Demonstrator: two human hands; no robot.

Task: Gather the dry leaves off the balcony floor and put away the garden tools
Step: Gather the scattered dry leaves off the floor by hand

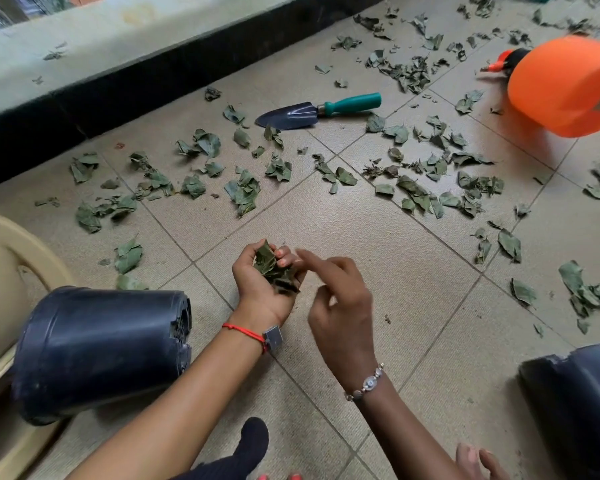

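- On the tiled floor point(413, 306), between the left pot point(101, 351) and the right pot point(575, 410), both black: cups a wad of dry leaves point(272, 268) palm-up in the left hand point(260, 289), fingers curled round it.
- Holds the right hand point(340, 306) just beside that wad, gripping nothing, fingers loose and part spread, forefinger stretched toward the left palm; too blurred to tell whether touching.
- Leaves the scattered leaves point(243, 192) lying in a broad band ahead of both hands, running left to right across the tiles and thickening toward the far right; a few strays point(129, 254) just left of the left hand.
- Looks early in the gathering, judging by the amount on the tiles.
- Calls, most likely, for a forward reach with the free right hand, given the full left.
- Shows the trowel point(319, 110) past the leaf band, well apart from both hands: long axis roughly left to right, blade pointing left, green handle pointing right, so handle end on the right hand's side.
- Shows the orange sprayer point(565, 84) on its side at far right, likewise nearer the right hand.
- Puts the left pot on its side close by the left forearm, base turned toward the hands, mouth facing away; the right pot at the lower right edge, partly cut off.
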